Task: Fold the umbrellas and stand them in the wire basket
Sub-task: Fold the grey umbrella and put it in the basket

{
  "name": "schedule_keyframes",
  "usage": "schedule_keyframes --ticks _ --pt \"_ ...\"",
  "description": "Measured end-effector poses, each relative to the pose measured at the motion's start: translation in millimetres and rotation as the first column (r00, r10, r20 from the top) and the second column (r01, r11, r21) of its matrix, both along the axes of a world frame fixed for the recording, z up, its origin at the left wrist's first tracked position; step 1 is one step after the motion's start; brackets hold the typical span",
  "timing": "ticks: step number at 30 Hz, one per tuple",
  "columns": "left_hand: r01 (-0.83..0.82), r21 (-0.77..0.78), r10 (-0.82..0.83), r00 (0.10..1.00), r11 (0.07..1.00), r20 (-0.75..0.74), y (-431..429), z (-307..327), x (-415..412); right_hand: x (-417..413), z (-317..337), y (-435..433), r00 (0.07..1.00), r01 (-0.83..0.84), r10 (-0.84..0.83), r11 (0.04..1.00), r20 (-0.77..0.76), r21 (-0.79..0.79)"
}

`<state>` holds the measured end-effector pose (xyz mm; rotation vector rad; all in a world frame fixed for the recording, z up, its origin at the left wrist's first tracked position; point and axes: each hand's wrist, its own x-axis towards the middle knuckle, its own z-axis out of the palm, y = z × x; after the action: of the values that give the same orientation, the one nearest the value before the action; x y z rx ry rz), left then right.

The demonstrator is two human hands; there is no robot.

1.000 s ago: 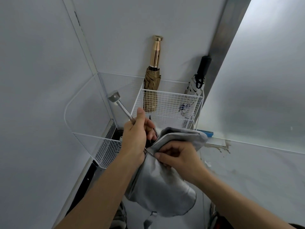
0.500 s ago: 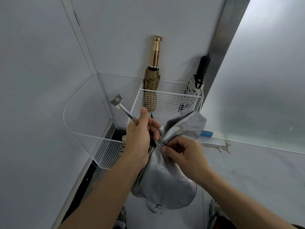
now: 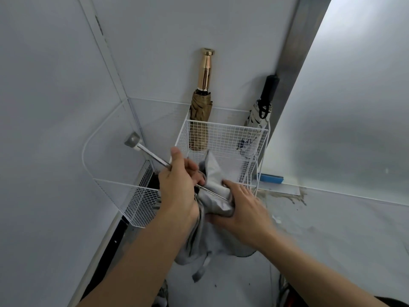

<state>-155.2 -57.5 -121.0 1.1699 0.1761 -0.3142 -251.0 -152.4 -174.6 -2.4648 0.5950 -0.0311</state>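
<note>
Fingers (image 3: 194, 172) of the left hand (image 3: 179, 185) are curled tight round the metal shaft (image 3: 152, 157) of the grey umbrella (image 3: 213, 196), thumb stretched up along it. The shaft slants up to the left and ends in a grey cap (image 3: 132, 139). The right hand (image 3: 245, 209) reaches in from the right, palm down, fingers wrapped over the bunched canopy and thumb under it, clamping the cloth against the shaft. Half a second ago this hand only pinched the canopy's edge, and a broad flap stood out toward the basket. Now the flap is gathered into a narrow upright fold. The rest of the canopy hangs loose below both wrists. Just beyond the hands sits the white wire basket (image 3: 223, 138). In it stand a gold-handled umbrella (image 3: 204, 85) at the back left and a black-handled umbrella (image 3: 263, 103) at the back right, both folded, handles up.
</note>
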Motion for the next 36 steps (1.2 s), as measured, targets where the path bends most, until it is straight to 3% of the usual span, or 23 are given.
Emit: schedule_keyframes --ticks 3,7,10,14,19,22,25,27,29,32,36 --pt "0.25 -0.069 -0.248 0.968 0.966 0.038 5.8 7.1 -3.0 2.3 -0.9 -9.7 1.0 0.03 -0.028 0.991 -0.012 0.134" --pt "0.597 0.03 -0.592 0.787 0.802 0.174 24.3 19.2 11.9 0.8 17.9 -16.4 0.993 -0.073 0.111 0.852 -0.043 0.519" --pt "0.614 0.127 -0.623 0.733 0.779 0.275 34.7 20.1 17.9 -2.5 24.7 -17.2 0.974 -0.099 0.212 0.714 -0.079 0.693" --pt "0.512 0.273 -0.58 0.707 0.815 0.404 28.1 15.3 7.9 -2.6 25.4 -8.6 0.957 -0.095 0.281 0.545 -0.074 0.833" --pt "0.482 0.267 -0.548 0.773 0.835 0.32 21.3 10.7 7.6 -5.1 30.0 -4.6 0.959 -0.04 0.27 0.436 -0.089 0.899" --pt "0.382 0.181 -0.417 0.877 0.906 0.24 18.3 4.9 6.2 -3.5 25.5 -6.6 0.982 -0.076 0.184 0.578 -0.039 0.813" --pt "0.127 0.343 -0.246 0.912 0.931 0.329 22.2 -5.3 14.9 -1.6 20.6 -12.5 0.983 0.005 -0.115 0.794 0.141 0.608" --pt "-0.003 0.422 -0.192 0.888 0.907 0.418 26.0 -8.5 21.4 -4.7 23.9 -10.6 0.952 0.008 -0.173 0.84 0.253 0.542" --pt "-0.07 0.453 -0.174 0.863 0.889 0.474 26.9 -9.9 24.0 -10.9 24.8 -2.8 0.974 -0.039 -0.079 0.866 0.214 0.498" --pt "-0.088 0.473 -0.183 0.849 0.877 0.496 26.5 -13.4 23.8 -14.7 18.1 8.2 0.999 -0.042 0.047 0.968 -0.014 0.246" --pt "-0.057 0.47 -0.211 0.841 0.881 0.498 23.3 -15.2 17.6 -12.0 13.0 12.6 0.999 0.005 0.003 0.986 -0.051 0.167"
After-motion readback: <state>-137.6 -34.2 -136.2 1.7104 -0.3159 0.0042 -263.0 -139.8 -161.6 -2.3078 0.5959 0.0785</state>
